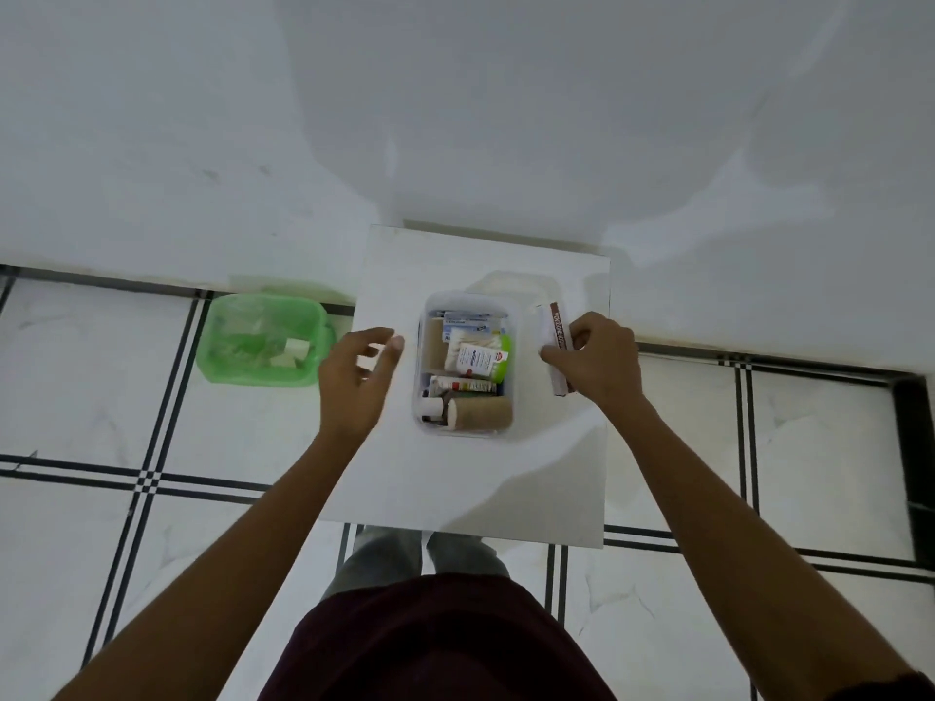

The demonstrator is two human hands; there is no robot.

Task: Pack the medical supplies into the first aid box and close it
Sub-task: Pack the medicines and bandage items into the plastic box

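A clear plastic first aid box [424,419] stands open on a small white table [455,488]. Inside it lie tan bandage rolls [483,413], a pack of cotton swabs [473,349], a tube [463,385] and other small packs. To the right of the box, my right hand [594,364] grips a white and brown carton [555,326] lying on the table. On the left of the box, my left hand [354,384] hovers with fingers spread and holds nothing. A pale lid-like shape [511,284] lies behind the box.
A green bin [260,341] lined with a bag stands on the tiled floor left of the table, against the white wall. The table's front edge is near my legs.
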